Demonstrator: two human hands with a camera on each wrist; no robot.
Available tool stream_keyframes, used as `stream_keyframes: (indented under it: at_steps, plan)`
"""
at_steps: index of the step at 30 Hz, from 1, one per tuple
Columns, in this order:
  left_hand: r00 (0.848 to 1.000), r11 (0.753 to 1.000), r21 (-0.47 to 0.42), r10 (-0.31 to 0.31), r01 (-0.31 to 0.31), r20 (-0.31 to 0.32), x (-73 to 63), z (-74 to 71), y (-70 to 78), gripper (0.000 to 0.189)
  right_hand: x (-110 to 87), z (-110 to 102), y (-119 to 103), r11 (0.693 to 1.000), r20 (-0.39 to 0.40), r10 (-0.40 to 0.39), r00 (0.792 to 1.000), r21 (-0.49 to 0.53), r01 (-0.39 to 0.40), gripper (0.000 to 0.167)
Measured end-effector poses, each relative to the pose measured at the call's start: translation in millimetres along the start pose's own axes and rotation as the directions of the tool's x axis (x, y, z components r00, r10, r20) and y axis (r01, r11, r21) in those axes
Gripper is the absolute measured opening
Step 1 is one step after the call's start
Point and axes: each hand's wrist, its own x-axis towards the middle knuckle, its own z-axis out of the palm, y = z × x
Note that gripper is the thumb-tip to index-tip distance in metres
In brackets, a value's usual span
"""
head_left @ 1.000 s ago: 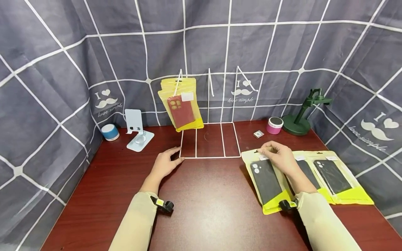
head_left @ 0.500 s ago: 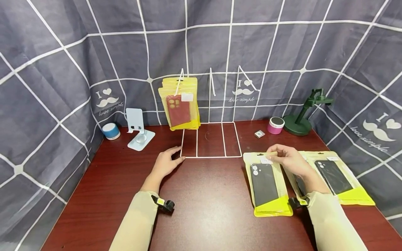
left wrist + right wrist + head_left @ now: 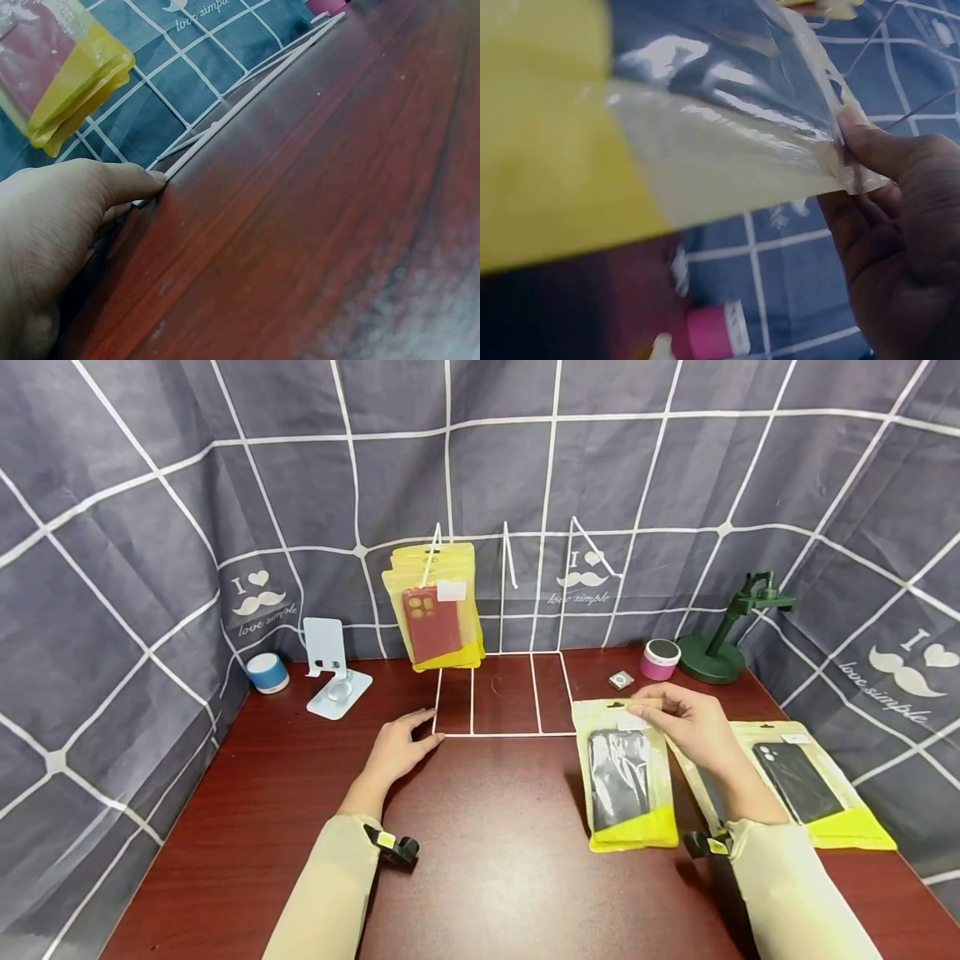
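Observation:
My right hand (image 3: pixel 693 727) pinches the top right corner of a phone case package (image 3: pixel 622 777), thumb in front and fingers behind. It is a clear and yellow pouch with a black case inside, held up over the table. In the right wrist view, its hang hole shows near the thumb. My left hand (image 3: pixel 397 750) holds the front left corner of a white wire display rack (image 3: pixel 517 735), thumb on the wire. From the rack's left hook hang several yellow pouches (image 3: pixel 435 610), the front one with a red phone case.
More black phone case packages (image 3: pixel 810 777) lie at the right. Behind them stand a green stand (image 3: pixel 712 652), a pink round speaker (image 3: pixel 660 660) and a small square device (image 3: pixel 621 680). A light blue phone stand (image 3: pixel 330 668) and a blue round speaker (image 3: pixel 267 673) are at the left.
My right hand has picked the front black phone case package off the others and raised it, now more upright and slightly left. The left hand stays on the rack corner. The hanging pouches have swayed slightly.

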Motion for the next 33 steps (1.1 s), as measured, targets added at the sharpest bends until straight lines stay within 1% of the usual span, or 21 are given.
stream_keyframes:
  at_steps: [2, 5, 9, 11, 15, 18, 23, 27, 30, 33]
  plan:
    - [1.0, 1.0, 0.002, -0.002, 0.002, 0.003, 0.0, 0.1, -0.1, 0.055, 3.0, -1, -14, 0.999, -0.034, -0.009, 0.999, 0.046, 0.01, 0.017]
    - [1.0, 1.0, 0.008, -0.004, 0.004, 0.006, -0.3, 0.2, -0.1, 0.055, 9.3, -2, -47, 0.993, -0.093, -0.051, 0.994, 0.102, 0.061, 0.014]
    - [1.0, 1.0, 0.008, -0.001, 0.001, 0.005, -1.6, -0.2, 0.3, 0.055, 21.6, 0, -89, 0.98, -0.143, -0.121, 0.982, 0.143, 0.142, 0.009]
    - [1.0, 1.0, 0.01, -0.001, 0.001, 0.006, -2.0, -0.4, 0.1, 0.055, 29.3, 3, -102, 0.974, -0.159, -0.136, 0.978, 0.158, 0.161, 0.008]
    - [1.0, 1.0, 0.018, -0.001, 0.001, 0.008, -1.3, 0.2, -1.1, 0.056, 43.6, 10, -121, 0.967, -0.173, -0.128, 0.977, 0.198, 0.162, 0.007]
    - [1.0, 1.0, 0.018, -0.001, 0.0, 0.007, -0.6, 0.4, -1.1, 0.056, 51.7, 17, -134, 0.965, -0.159, -0.121, 0.98, 0.214, 0.154, 0.008]
    - [1.0, 1.0, 0.012, -0.002, 0.002, 0.003, 0.0, 0.3, -0.6, 0.055, 60.3, 26, -153, 0.962, -0.129, -0.134, 0.983, 0.222, 0.16, 0.007]
    - [1.0, 1.0, 0.011, 0.009, -0.009, -0.005, 0.5, 0.7, -1.1, 0.055, 66.5, 31, -167, 0.967, -0.114, -0.135, 0.984, 0.203, 0.157, 0.006]
    - [1.0, 1.0, 0.012, 0.02, -0.019, -0.017, 0.8, 1.3, -1.4, 0.054, 71.5, 33, -176, 0.974, -0.105, -0.122, 0.987, 0.177, 0.139, 0.006]
    - [1.0, 1.0, 0.014, 0.027, -0.027, -0.016, 0.9, 1.7, -1.1, 0.054, 75.9, 33, -186, 0.98, -0.1, -0.108, 0.989, 0.156, 0.123, 0.006]
